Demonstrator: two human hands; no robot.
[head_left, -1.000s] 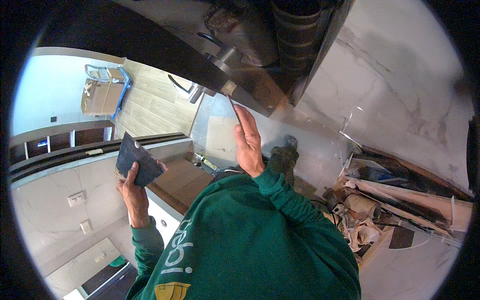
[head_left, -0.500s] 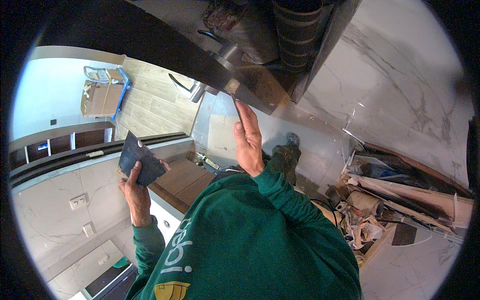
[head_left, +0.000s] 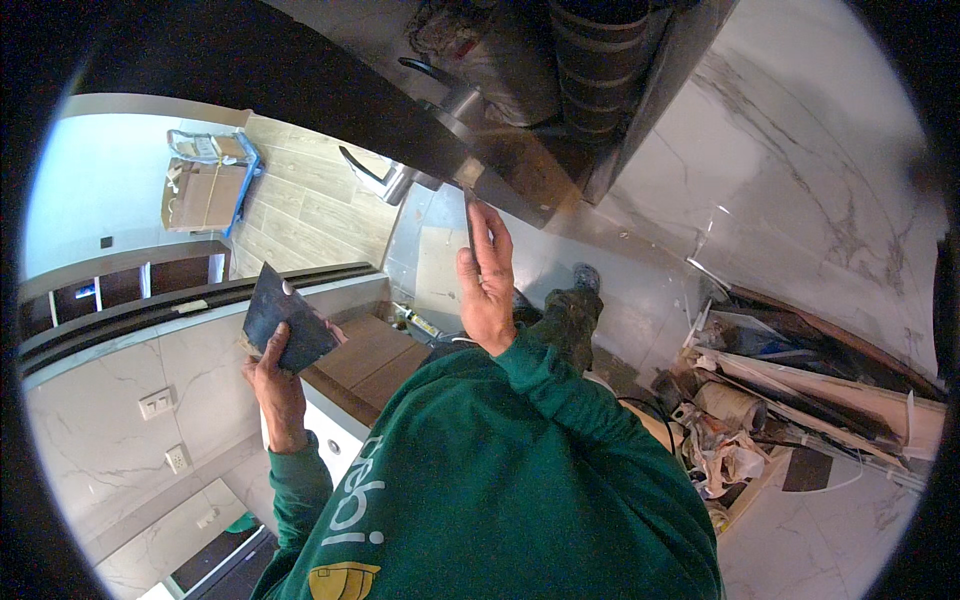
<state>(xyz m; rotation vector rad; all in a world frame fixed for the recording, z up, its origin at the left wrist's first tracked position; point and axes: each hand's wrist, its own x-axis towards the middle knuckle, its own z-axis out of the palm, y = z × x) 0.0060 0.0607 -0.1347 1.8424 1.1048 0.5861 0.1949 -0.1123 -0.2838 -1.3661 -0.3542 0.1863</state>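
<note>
The left hand grips the plate at left while the right hand pinches the blade by the edge of the door, where uneven pressure could gouge the patch and tilting could shed the plate's dab.

L hand grips a dk flat plate, thumb on top, pale blob nr its corner. R hand, fingers stretched, has a thin blade edge-on, tip right by a pale patch on the dk door edge, silver handles both sides. Boxes on blue cart, far L.
</note>
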